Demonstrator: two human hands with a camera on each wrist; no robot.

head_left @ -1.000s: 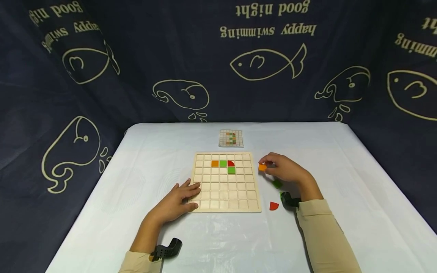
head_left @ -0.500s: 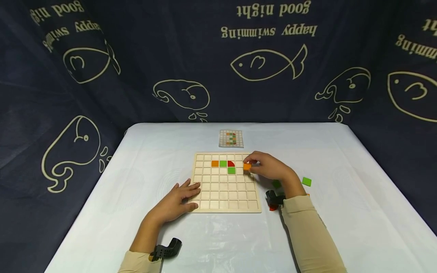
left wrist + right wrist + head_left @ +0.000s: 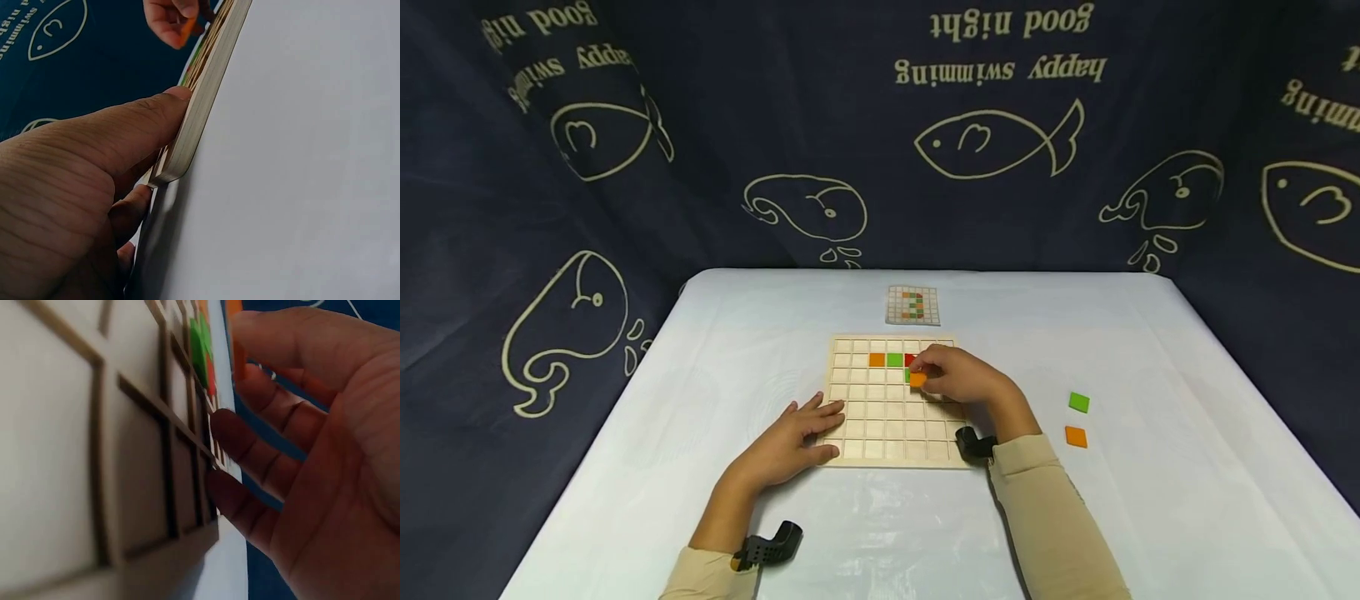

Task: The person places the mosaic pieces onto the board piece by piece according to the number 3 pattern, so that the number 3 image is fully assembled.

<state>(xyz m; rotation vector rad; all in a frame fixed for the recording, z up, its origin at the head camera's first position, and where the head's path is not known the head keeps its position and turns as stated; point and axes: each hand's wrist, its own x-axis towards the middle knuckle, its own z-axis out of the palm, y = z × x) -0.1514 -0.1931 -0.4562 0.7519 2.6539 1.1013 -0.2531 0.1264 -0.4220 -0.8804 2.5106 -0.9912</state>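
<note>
My right hand (image 3: 958,375) pinches an orange square tile (image 3: 917,380) between thumb and fingertips, just above the wooden grid board (image 3: 880,429). In the right wrist view the same tile (image 3: 236,347) stands edge-on by the thumb. Set in the board's upper rows are another orange tile (image 3: 877,360), a green tile (image 3: 895,360), a red quarter-round tile (image 3: 909,359) and a second green tile (image 3: 907,376); the held tile and fingers partly cover the last two. With fingers spread, my left hand (image 3: 793,439) rests on the board's left edge; in the left wrist view its thumb (image 3: 144,122) touches the rim.
Behind the board lies a small pattern card (image 3: 913,306) with a coloured grid design. A loose green tile (image 3: 1078,402) and an orange tile (image 3: 1076,437) lie on the white tabletop (image 3: 1150,500) to the right. A dark curtain (image 3: 820,100) hangs behind.
My right hand has carried the orange tile leftward from beside the board to over its upper rows. The right forearm now hides tiles seen earlier near the board's right side. My left hand stays put.
</note>
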